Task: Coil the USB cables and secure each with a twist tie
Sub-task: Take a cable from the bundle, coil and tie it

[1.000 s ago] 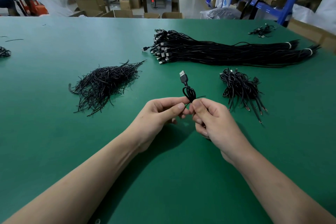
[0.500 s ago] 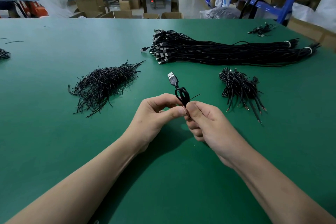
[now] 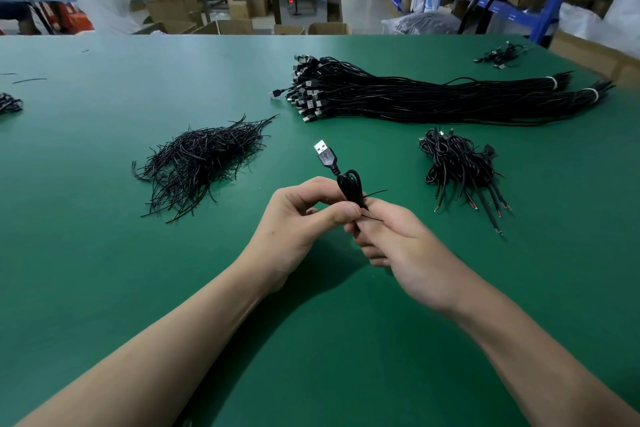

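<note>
Looks like mid-twist of the twist tie [image 3: 375,191] round the coiled cable [image 3: 349,185] (judged only from two loose ends sticking out). Tips, left to right:
- Skip the tie pile [image 3: 204,159] lying left on the table [image 3: 104,288]; one tie already in play.
- Clamp the coil's waist firmly with the left hand [image 3: 301,218] to stop loops springing apart.
- Hold the coil flat, plug [image 3: 325,152] clear of the wrap.
- Cross both tie ends tight against the bundle, then spin a few snug turns; no slack, or a floppy coil later.
- Spin with the right hand [image 3: 408,246] only.
- Once snug, drop onto the finished heap [image 3: 457,166] at right, in front of the long uncoiled bundle [image 3: 433,97].

Pose, same order:
- Left hand: up off the table, mid-frame, thumb and forefinger curled in a pinch on the lower part of the coil.
- Cable: in the air between both hands, small tight loop just above the fingertips, plug pointing up and away, tilted left.
- Twist tie: at the pinch point, one end poking out right, the other lying across the right hand.
- Right hand: touching the left, fingers curled, closed at that same pinch point. On the tie by the look of it; on the cable too, cannot tell (hidden by the thumbs).
- Forearms [image 3: 173,340]: in from the bottom corners, converging at centre.
</note>
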Tool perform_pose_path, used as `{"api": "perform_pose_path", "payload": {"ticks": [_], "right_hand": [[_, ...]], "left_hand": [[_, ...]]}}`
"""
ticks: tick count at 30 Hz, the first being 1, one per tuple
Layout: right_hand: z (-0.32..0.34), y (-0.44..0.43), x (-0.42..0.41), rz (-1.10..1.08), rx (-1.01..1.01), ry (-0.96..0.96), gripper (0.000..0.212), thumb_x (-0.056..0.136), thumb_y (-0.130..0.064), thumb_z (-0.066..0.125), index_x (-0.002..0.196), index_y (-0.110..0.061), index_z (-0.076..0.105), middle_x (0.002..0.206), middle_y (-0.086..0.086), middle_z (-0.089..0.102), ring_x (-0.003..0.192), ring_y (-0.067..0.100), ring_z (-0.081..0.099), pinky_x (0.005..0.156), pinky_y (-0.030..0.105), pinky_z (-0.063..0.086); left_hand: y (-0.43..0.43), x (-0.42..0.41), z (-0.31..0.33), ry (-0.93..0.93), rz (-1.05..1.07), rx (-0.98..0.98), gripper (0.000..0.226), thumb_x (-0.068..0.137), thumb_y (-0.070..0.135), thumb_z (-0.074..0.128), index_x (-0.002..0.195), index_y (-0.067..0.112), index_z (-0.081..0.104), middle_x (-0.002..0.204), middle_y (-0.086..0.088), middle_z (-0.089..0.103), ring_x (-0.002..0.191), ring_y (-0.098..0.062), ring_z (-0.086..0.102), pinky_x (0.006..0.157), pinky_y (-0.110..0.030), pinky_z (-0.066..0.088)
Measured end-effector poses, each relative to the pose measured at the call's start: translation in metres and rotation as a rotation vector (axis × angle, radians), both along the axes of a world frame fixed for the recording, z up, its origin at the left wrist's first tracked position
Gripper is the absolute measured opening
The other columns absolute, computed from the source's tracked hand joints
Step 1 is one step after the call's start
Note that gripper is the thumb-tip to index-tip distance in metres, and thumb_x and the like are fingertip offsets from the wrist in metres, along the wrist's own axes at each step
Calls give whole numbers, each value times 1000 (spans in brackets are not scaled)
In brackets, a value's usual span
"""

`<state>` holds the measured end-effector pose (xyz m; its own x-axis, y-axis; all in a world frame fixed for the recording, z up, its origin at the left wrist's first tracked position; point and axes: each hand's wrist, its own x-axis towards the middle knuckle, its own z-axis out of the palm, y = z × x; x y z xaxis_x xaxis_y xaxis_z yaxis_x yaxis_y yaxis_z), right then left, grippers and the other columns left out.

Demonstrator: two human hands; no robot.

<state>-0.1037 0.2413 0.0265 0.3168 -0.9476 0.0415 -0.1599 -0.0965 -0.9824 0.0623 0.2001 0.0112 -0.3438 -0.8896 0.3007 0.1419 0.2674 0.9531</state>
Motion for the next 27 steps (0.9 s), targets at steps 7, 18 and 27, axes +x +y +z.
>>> {"api": "perform_pose_path", "payload": {"ticks": [7,18,27], "right_hand": [[-7,-2,-2,-42,-122,138,25,93,-32,36,90,-35,61,66,-14,40,61,12,32,59,38,30],[1,0,-2,36,-36,-79,25,104,-28,38,102,-26,63,66,-17,34,60,5,27,53,19,27],[9,4,-3,71,141,-241,19,108,-16,38,97,-16,53,72,-6,26,68,14,18,57,26,21]], "left_hand": [[-1,1,0,-84,27,-89,17,82,27,76,91,13,78,92,-3,64,69,-23,56,68,-61,38],[6,-8,6,-209,79,-243,10,98,24,63,98,19,71,95,13,56,79,-7,50,68,-25,36],[7,-7,8,-239,77,-246,17,102,20,54,96,11,66,95,6,54,84,-10,50,70,-30,37]]}}
